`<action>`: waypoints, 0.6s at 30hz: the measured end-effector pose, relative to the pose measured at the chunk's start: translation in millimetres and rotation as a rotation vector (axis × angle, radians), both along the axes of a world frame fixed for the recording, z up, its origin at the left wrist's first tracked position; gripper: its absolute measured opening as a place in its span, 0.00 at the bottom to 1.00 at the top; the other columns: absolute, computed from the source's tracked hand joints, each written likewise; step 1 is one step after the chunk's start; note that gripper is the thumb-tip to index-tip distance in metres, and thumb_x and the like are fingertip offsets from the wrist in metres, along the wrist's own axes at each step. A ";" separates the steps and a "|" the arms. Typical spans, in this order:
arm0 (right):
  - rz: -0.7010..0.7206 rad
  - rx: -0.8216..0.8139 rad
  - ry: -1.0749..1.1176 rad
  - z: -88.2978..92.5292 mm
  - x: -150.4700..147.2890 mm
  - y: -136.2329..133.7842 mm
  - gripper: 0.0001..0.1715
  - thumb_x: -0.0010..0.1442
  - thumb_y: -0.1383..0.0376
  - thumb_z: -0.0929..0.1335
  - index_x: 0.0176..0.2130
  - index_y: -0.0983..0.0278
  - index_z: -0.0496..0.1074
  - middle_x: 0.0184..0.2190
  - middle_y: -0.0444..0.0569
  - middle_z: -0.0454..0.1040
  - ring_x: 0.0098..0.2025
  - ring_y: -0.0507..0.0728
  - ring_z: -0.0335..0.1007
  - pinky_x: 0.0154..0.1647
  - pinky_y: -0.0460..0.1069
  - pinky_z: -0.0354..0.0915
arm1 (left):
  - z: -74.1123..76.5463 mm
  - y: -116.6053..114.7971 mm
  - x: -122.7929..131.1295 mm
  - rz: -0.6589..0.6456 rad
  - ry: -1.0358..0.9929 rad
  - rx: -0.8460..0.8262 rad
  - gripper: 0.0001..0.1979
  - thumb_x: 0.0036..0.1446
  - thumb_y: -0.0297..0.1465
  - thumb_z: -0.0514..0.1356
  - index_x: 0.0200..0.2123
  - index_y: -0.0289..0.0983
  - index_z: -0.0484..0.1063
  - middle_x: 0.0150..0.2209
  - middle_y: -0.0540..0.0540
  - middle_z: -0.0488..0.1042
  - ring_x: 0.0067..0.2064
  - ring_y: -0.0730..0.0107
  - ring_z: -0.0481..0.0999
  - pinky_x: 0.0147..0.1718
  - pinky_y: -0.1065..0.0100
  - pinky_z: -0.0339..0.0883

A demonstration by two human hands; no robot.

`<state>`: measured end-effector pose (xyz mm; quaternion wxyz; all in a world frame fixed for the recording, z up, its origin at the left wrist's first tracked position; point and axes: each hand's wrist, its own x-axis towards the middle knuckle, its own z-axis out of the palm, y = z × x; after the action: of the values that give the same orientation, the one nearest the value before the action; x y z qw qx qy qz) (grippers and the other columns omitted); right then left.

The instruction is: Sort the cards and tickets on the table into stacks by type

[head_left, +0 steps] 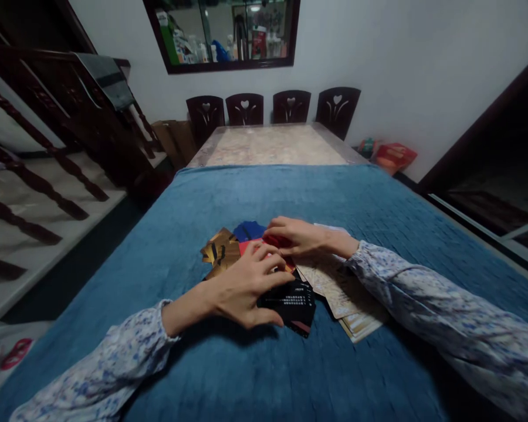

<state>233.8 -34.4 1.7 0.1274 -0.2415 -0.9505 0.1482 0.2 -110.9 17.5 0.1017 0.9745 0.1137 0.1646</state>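
Observation:
My left hand (246,285) hovers low over the pile with its fingers spread, above a black card (293,299) with white print. Just beyond it, my right hand (301,235) has its fingers curled down on a red card (278,241), partly hidden beneath them. More red shows under my left fingertips. Gold cards (224,246) lie fanned at the left of the pile, blue cards (247,230) at its far side. Cream-coloured cards (334,284) spread out to the right, partly beneath my right forearm.
A blue cloth (193,205) covers the near part of the long table; its far end (281,143) shows a marbled top. Several dark chairs (290,107) stand against the wall. To the left is a wooden railing (39,176), to the right a red bag (395,155).

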 end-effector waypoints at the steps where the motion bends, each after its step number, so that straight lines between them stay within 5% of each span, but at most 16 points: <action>1: -0.010 0.000 -0.002 0.6 0.2 -1.2 0.25 0.68 0.52 0.68 0.55 0.66 0.73 0.47 0.57 0.72 0.47 0.59 0.68 0.50 0.55 0.67 | -2.7 -3.5 2.0 -0.025 0.031 0.017 0.29 0.59 0.49 0.64 0.59 0.39 0.70 0.54 0.36 0.74 0.58 0.44 0.66 0.59 0.41 0.59; 8: -0.069 -0.005 0.004 7.8 7.2 -10.6 0.26 0.68 0.50 0.68 0.57 0.64 0.73 0.52 0.59 0.71 0.51 0.61 0.68 0.55 0.57 0.67 | -8.0 -14.9 7.4 0.007 0.173 0.063 0.29 0.60 0.45 0.62 0.59 0.34 0.68 0.53 0.32 0.74 0.58 0.42 0.68 0.59 0.37 0.57; 18: -0.061 0.035 0.042 4.8 24.2 -12.4 0.15 0.68 0.57 0.68 0.50 0.63 0.76 0.49 0.56 0.74 0.49 0.60 0.68 0.53 0.57 0.67 | -10.4 -14.5 15.0 0.133 0.084 -0.090 0.28 0.56 0.38 0.65 0.58 0.38 0.69 0.52 0.35 0.73 0.55 0.45 0.69 0.56 0.42 0.61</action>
<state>258.0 -46.8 6.4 0.1557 -0.2647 -0.9424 0.1326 15.2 -125.4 7.1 0.1295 0.9653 0.1897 0.1246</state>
